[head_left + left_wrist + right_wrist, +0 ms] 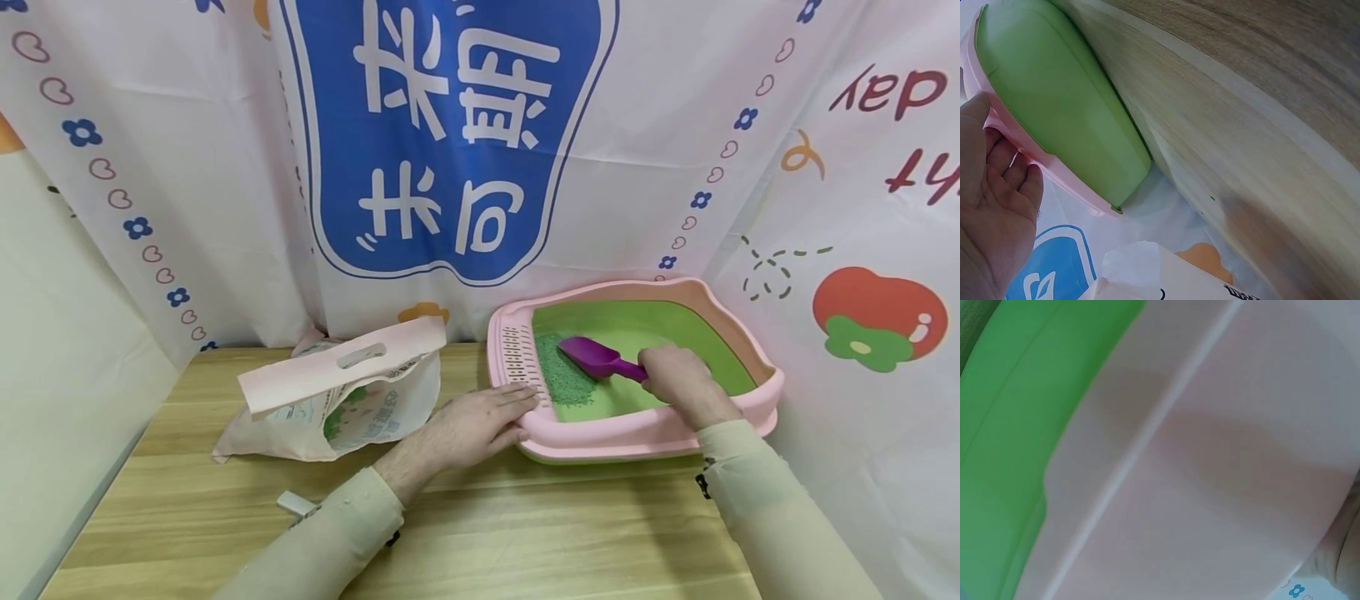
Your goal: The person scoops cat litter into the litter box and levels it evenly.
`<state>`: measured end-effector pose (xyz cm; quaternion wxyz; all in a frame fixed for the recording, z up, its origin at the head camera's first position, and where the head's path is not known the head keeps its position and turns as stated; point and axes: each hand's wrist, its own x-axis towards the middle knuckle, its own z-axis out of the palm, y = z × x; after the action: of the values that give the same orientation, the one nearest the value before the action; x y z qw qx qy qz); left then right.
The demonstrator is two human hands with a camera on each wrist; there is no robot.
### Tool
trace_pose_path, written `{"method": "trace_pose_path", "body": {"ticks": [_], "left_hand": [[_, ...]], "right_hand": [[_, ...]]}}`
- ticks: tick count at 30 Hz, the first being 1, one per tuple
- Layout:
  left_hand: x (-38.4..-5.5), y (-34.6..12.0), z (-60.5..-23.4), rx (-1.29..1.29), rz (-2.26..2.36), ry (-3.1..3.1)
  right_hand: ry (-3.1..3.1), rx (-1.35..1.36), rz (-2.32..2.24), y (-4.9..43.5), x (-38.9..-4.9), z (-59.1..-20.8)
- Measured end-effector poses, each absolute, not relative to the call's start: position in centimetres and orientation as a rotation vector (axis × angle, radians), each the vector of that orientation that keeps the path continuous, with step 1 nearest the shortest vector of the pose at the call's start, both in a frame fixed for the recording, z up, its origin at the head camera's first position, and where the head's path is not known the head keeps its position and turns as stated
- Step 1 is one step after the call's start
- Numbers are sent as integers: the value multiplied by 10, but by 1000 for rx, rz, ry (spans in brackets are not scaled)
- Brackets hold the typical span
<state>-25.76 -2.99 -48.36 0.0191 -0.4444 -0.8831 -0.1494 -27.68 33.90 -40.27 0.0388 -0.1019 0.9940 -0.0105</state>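
Observation:
A litter box [615, 437] with a pink rim and green base stands on the table. Green pellet litter [562, 385] lies heaped at its left end, beside a slotted pink ledge. My right hand [678, 382] grips the handle of a purple litter scoop [592, 358], whose blade overlaps the litter. On the box's left front corner rests my left hand [472, 427], fingers extended over the ledge. The left wrist view shows that hand [997, 194] against the pink rim, thumb apart from the fingers. Pink wall fills most of the right wrist view, hiding the scoop.
To the left, an opened pink and white bag [341, 371] with a cut-out handle leans on the table [525, 533]. A small light-grey piece [295, 503] lies by the left sleeve. Printed cloth [652, 100] hangs close behind and to the right of the box.

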Motion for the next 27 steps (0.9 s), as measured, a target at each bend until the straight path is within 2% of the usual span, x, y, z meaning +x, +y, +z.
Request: {"method": "trace_pose_path", "body": {"ticks": [27], "left_hand": [[-258, -30, -484, -1376, -451, -2750]], "right_hand": [[2926, -281, -190, 335, -271, -394]]}}
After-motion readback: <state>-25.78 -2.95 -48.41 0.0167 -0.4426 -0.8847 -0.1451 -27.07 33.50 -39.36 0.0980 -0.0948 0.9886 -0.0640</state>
